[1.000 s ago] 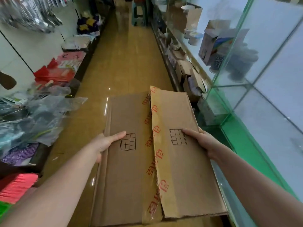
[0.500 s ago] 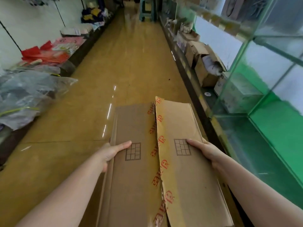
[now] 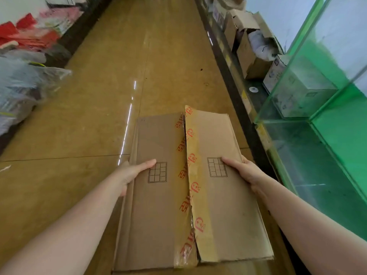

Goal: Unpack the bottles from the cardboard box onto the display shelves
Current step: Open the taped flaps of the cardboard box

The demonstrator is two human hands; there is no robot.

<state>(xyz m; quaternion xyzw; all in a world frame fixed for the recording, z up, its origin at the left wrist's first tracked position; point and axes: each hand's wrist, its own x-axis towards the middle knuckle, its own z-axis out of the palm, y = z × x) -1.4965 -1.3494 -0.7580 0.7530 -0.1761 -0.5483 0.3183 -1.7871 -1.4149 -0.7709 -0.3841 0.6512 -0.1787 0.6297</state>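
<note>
A long aisle of glossy tan floor (image 3: 162, 62) runs straight ahead, and a thin streak of light (image 3: 127, 128) glints off it. Left side, a low dark ledge (image 3: 79, 30) carries red and pink packets (image 3: 29, 34) and crumpled clear plastic bags (image 3: 21, 84). Right side, a green-edged glass cabinet (image 3: 321, 108) stands against a pale wall (image 3: 278, 14), open brown cartons (image 3: 248, 50) lined up beyond it along a dark base strip (image 3: 230, 76).

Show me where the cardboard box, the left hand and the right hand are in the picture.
cardboard box (image 3: 158, 211): head view, on its left top flap.
left hand (image 3: 132, 172): head view, on the back of the hand.
right hand (image 3: 245, 171): head view, on the back of the hand.
</note>
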